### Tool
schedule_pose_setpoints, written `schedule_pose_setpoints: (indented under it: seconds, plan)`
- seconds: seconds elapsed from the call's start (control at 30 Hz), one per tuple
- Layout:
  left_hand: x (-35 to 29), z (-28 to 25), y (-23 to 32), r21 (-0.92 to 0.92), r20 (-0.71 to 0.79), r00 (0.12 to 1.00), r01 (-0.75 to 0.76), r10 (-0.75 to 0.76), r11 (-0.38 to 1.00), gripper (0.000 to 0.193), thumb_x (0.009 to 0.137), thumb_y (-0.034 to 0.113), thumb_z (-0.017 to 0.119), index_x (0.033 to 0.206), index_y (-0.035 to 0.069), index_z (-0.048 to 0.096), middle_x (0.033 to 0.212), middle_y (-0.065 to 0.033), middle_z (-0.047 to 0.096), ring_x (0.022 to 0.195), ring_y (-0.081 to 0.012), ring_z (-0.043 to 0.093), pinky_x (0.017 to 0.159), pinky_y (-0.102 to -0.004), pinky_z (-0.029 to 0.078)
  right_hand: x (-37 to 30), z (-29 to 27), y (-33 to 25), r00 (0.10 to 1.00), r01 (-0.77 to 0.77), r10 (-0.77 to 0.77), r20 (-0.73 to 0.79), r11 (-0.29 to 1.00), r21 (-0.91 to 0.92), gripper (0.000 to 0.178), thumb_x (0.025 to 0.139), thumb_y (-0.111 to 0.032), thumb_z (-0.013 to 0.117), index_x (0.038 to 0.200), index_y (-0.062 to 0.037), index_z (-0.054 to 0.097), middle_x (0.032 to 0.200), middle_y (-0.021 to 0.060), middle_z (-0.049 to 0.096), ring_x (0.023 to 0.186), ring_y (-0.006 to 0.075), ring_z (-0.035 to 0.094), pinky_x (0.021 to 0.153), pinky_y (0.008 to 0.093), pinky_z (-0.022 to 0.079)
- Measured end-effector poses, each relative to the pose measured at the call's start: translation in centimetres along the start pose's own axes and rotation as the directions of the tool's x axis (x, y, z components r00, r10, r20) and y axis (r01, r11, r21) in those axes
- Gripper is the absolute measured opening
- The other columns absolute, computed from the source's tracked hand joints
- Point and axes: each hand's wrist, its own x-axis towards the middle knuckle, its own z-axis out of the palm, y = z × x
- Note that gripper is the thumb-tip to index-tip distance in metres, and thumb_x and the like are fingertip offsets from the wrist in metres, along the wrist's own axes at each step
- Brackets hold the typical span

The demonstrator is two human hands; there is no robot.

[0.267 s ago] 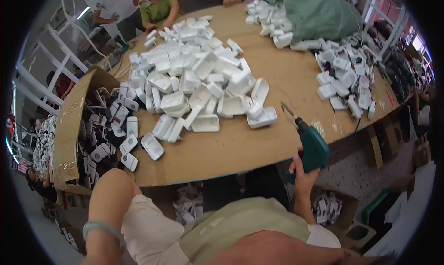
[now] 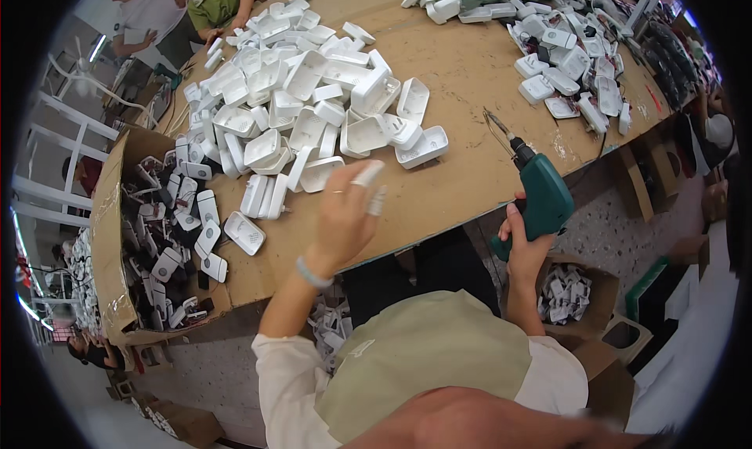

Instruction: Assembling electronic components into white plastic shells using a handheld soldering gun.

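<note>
Many white pieces [image 2: 167, 264] in cardboard box [image 2: 108, 249] — green drill [image 2: 546, 194] in right hand [image 2: 528, 244].

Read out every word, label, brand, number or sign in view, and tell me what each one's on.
No text can be read here.
Green pistol-shaped tool in the right hand: no legible lettering.
Olive-green top: a small pale mark on the chest, too small and blurred to read.
White plastic trays: no lettering I can make out.
</note>
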Motion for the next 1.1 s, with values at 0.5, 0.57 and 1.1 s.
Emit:
schedule_pose_setpoints:
  seconds: [0.5,0.57,1.1]
  plan:
    - [0.0,6.4,-2.0,-0.637,0.288,0.872,0.483,-0.396,0.601,0.014,0.094,0.013,0.058,0.096,-0.001,0.059,0.082,-0.0087,0.056,0.067,-0.0152,0.051,0.06,-0.0303,0.042,-0.4,-1.5,0.5,1.0,-0.015,0.015,0.019,1.0,-0.004,0.027,0.091,0.002,0.061,0.116,0.0031,0.055,0.087,0.0068,0.059,0.053,0.0089,0.049,0.049,0.0271,0.043]
    - [-1.6,3.1,-0.2,-0.396,0.219,0.92,0.389,-0.325,0.832,0.012,0.092,0.011,0.058,0.097,0.0,0.06,0.085,-0.0102,0.057,0.07,-0.0206,0.056,0.061,-0.0333,0.044,-0.3,-1.6,0.6,1.0,-0.022,0.023,0.018,1.0,-0.015,0.025,0.091,0.001,0.061,0.116,0.0024,0.055,0.085,0.0063,0.057,0.053,0.009,0.049,0.049,0.027,0.043]
    - [-10.0,3.3,-0.5,0.392,0.133,0.964,0.161,-0.229,0.906,0.012,0.077,0.004,0.061,0.087,-0.001,0.061,0.101,-0.0146,0.058,0.093,-0.0309,0.055,0.077,-0.0396,0.049,-2.0,2.2,1.1,0.983,-0.067,0.055,0.177,0.996,0.063,0.024,0.09,0.005,0.062,0.113,0.0043,0.058,0.088,0.0054,0.061,0.055,0.0064,0.051,0.048,0.0227,0.043]
